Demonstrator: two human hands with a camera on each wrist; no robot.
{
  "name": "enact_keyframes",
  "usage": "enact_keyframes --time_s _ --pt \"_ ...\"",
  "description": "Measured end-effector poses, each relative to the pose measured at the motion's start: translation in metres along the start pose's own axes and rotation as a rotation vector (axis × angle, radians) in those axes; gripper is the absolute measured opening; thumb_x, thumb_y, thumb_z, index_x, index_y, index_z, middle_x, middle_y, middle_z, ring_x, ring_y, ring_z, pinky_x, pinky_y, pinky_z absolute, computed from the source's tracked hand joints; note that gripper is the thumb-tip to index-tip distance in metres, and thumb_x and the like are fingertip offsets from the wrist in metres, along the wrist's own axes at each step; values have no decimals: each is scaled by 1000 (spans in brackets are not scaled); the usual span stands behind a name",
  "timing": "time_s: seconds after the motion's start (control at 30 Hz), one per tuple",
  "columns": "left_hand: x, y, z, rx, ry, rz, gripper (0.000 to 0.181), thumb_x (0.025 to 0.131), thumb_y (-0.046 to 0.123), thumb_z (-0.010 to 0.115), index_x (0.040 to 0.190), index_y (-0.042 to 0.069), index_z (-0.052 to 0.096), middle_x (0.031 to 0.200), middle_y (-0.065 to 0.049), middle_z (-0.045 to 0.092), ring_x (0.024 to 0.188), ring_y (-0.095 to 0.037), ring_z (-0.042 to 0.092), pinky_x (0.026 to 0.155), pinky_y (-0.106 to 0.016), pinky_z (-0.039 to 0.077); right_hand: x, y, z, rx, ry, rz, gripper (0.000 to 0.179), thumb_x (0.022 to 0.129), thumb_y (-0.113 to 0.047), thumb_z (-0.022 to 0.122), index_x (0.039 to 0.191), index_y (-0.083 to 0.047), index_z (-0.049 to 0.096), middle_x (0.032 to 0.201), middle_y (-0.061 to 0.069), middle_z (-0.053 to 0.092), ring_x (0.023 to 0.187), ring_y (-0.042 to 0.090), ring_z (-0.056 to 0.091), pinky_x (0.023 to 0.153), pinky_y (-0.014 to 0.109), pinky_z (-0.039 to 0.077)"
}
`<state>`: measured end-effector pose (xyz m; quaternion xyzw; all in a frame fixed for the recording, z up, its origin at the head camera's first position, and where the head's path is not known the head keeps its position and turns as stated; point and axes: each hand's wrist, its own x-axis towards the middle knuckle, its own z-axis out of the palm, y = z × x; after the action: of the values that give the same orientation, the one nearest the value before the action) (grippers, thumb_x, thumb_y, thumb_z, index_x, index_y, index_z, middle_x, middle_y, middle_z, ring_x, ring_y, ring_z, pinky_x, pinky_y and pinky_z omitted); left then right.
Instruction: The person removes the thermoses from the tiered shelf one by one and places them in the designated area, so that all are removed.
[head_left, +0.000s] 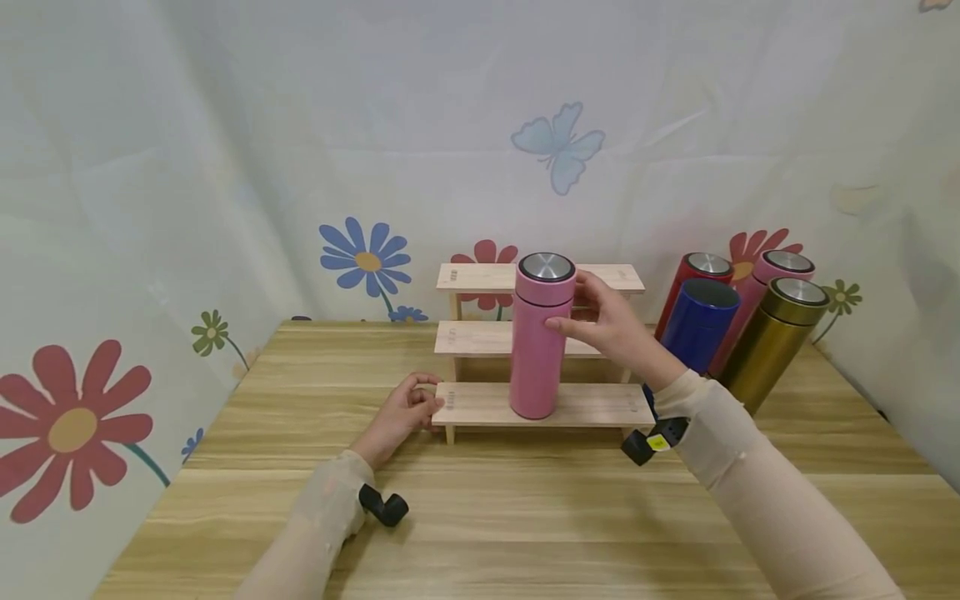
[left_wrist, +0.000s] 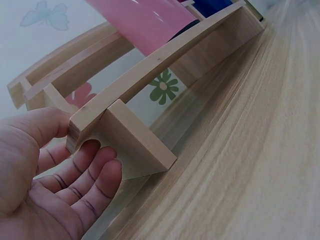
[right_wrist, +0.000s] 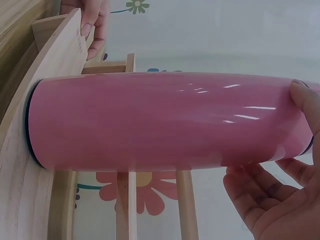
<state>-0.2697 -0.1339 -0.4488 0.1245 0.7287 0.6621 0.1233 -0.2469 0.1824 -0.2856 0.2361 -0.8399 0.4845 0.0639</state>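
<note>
A pink thermos bottle (head_left: 538,354) with a silver lid stands upright on the lowest step of the three-tier wooden shelf (head_left: 465,408). My right hand (head_left: 611,329) grips it near the top from the right side, thumb at the front and fingers around the back. In the right wrist view the thermos's base meets the board. At the left end of that step, my left hand (head_left: 401,417) holds the board's edge. The left wrist view shows the thumb side against the board end (left_wrist: 75,130), with fingers (left_wrist: 102,180) curled below it.
To the right, behind my right forearm, several bottles stand close together: a red one (head_left: 678,287), a blue one (head_left: 701,321) with a dark top, another pink one (head_left: 750,300) and a gold one (head_left: 776,346). A flower-printed curtain (head_left: 225,125) hangs behind the wooden table (head_left: 525,517).
</note>
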Motion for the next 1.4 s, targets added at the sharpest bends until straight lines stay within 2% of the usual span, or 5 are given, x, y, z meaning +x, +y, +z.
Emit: enact_keyframes --time_s 0.3,0.83,1.03,1.4 --pt "1 0 0 8 12 -9 37 96 5 54 131 0 42 86 -1 56 69 -12 57 65 -26 54 0 -2 3 29 1 -17 62 88 -9 68 142 -7 39 128 18 57 106 25 59 87 18 50" --pt "1 -3 0 6 -4 -22 39 96 8 55 131 0 41 85 -1 56 68 -12 56 66 -26 53 -3 -2 -1 51 17 8 61 88 -12 69 141 -7 39 130 16 56 109 24 58 88 18 50" --pt "0 0 0 20 3 -13 39 96 8 55 132 0 41 85 -1 56 67 -12 56 65 -26 53 -6 -7 -8 47 32 -9 58 89 -12 68 140 -5 40 129 17 56 105 13 59 88 16 50" --pt "1 1 0 15 6 -25 39 96 8 55 131 0 41 86 -1 56 70 -12 58 66 -25 53 -20 -13 -27 -56 86 8 57 91 -16 66 141 -6 41 129 18 57 101 2 58 86 10 47"
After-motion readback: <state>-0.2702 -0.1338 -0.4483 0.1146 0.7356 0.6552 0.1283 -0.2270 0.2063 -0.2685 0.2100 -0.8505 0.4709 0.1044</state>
